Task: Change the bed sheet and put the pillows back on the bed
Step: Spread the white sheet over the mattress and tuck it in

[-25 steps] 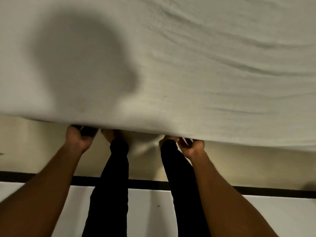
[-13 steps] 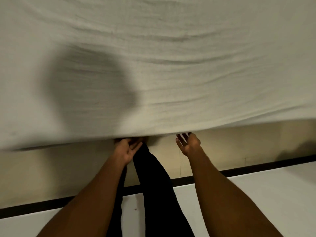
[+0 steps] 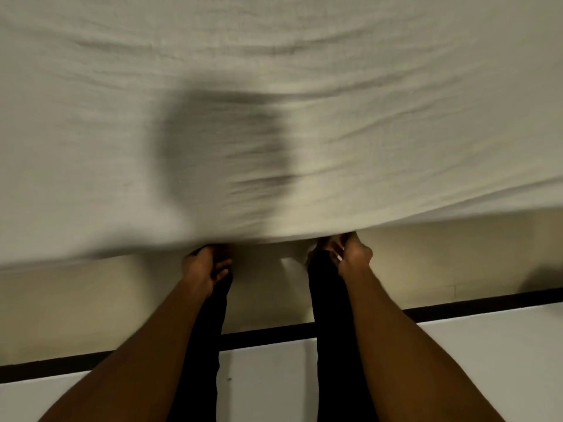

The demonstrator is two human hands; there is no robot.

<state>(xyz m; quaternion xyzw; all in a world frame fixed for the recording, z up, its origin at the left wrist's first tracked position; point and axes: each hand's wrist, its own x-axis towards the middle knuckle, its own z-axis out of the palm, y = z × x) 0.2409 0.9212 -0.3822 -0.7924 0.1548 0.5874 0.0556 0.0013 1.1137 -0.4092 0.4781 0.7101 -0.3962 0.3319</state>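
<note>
Both farther apart now: left hand (image 3: 204, 266), right hand (image 3: 350, 254), at sheet (image 3: 274, 86) edge.

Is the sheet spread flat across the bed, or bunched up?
Spread: the sheet covers the visible top with only shallow wrinkles. Its near edge meets the left hand and right hand; whether they grip it, cannot tell.

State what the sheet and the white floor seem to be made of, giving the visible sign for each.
Sheet: woven cloth, probably cotton, matt off-white; it sags in soft creases and shows a fine weave. Floor: hard and smooth, perhaps tile or vinyl, with a faint sheen; the blur leaves it open.
</note>
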